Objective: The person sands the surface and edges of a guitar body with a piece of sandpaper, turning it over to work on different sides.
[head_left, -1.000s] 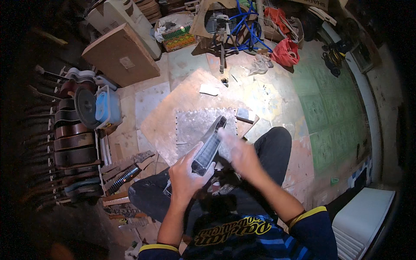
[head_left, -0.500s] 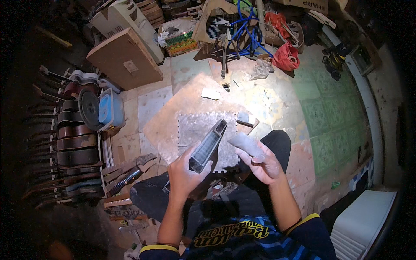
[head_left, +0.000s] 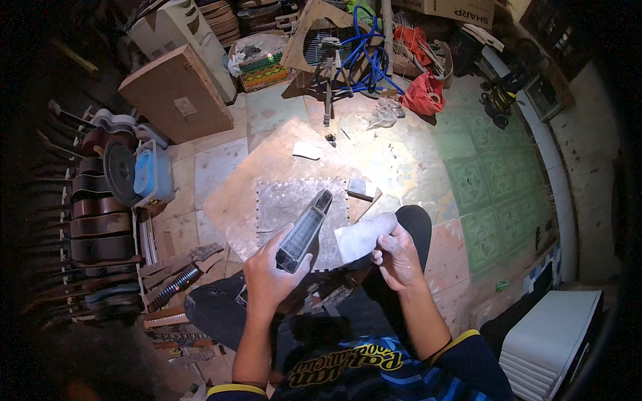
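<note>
In my left hand (head_left: 271,271) is a long, dark, tapered piece (head_left: 302,230) with pale dust on it, tilted away from me toward the right. The fingers are wrapped round its near end. My right hand (head_left: 398,260) pinches a pale grey sandpaper-like sheet (head_left: 358,237), which is slightly curved and held to the right of the dark piece, apart from it. A grey mat (head_left: 274,194) with toothed edges lies beneath both, on a tan board (head_left: 227,200). On the board are a small dark-and-grey block (head_left: 361,189) and a white scrap (head_left: 305,152).
Guitars (head_left: 100,227) line the left beside a translucent tub (head_left: 157,187). A panel (head_left: 174,93), boxes, blue hose (head_left: 364,73) and red bag (head_left: 421,97) crowd the back. A white appliance (head_left: 548,334) is at right. My bent legs surround the work.
My right hand has drawn away from the dark piece, rightward and down. The sheet in it has turned, its pale face now showing more. My left hand has shifted slightly in the view.
</note>
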`<state>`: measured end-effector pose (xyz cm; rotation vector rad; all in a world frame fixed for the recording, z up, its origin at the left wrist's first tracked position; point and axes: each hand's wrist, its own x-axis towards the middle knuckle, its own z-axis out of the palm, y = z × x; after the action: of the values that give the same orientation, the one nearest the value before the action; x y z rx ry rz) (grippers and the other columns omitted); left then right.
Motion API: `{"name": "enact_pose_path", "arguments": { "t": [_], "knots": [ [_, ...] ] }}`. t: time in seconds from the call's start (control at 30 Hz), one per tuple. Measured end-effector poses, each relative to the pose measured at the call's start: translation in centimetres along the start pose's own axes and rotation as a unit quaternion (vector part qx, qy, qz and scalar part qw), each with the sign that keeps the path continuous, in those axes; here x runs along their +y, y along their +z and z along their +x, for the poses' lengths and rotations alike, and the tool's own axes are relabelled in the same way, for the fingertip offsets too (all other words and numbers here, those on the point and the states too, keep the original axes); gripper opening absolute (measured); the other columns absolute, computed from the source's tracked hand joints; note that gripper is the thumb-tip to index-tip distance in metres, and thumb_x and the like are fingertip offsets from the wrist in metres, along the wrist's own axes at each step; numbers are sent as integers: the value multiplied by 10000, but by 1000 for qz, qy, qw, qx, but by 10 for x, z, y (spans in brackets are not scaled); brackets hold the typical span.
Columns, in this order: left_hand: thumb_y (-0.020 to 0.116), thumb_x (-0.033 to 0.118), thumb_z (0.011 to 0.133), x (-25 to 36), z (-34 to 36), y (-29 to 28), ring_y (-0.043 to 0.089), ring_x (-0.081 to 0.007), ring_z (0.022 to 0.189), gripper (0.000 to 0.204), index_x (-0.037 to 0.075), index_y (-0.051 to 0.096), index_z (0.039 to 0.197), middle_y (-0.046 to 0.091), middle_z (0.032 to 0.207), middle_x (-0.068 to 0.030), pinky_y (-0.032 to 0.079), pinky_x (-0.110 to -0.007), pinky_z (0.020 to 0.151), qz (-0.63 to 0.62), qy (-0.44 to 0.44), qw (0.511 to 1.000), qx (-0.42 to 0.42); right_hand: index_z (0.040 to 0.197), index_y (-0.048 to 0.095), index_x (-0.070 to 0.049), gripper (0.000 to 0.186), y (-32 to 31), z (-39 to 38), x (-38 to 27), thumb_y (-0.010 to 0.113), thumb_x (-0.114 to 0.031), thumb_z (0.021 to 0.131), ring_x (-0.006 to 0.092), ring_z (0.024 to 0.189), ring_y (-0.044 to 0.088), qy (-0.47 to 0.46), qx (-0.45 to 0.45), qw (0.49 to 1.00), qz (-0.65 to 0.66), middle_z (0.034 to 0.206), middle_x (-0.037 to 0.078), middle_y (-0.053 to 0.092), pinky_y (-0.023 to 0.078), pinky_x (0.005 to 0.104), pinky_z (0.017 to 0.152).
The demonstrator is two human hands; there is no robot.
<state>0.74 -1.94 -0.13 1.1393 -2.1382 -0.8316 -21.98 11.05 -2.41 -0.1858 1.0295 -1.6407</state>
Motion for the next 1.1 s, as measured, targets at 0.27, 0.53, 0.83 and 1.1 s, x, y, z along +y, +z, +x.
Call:
{"name": "enact_pose_path", "arguments": {
  "t": [0.27,0.53,0.83,1.1],
  "knots": [
    [881,223,694,5,-5,1,740,-297,1005,617,44,677,1248,739,1123,-174,571,-374,877,0,-6,1000,-16,1211,558,23,440,21,5,8,699,-145,829,248,1067,657,-80,-33,996,16,1159,145,638,537,360,932],
    [865,254,721,9,-14,4,731,-307,1001,633,67,661,1291,726,1178,-158,576,-380,872,14,41,999,-11,1099,707,-13,252,43,6,13,681,-15,848,267,1085,626,-299,-49,804,-512,1159,128,635,489,353,969],
    [829,226,731,9,-14,0,700,-294,1103,612,80,656,1300,704,1245,-137,559,-388,930,-4,27,999,-39,1150,738,-71,392,54,0,22,704,-34,761,279,1058,654,-413,-152,664,-604,1178,102,687,504,386,919],
    [820,233,726,5,-12,4,694,-320,1115,595,55,661,1271,703,1239,-157,560,-399,930,-6,34,999,-32,1138,722,-59,424,64,-10,23,693,1,719,306,1009,662,-388,-153,683,-600,1166,131,697,521,382,857]
  ]
}}
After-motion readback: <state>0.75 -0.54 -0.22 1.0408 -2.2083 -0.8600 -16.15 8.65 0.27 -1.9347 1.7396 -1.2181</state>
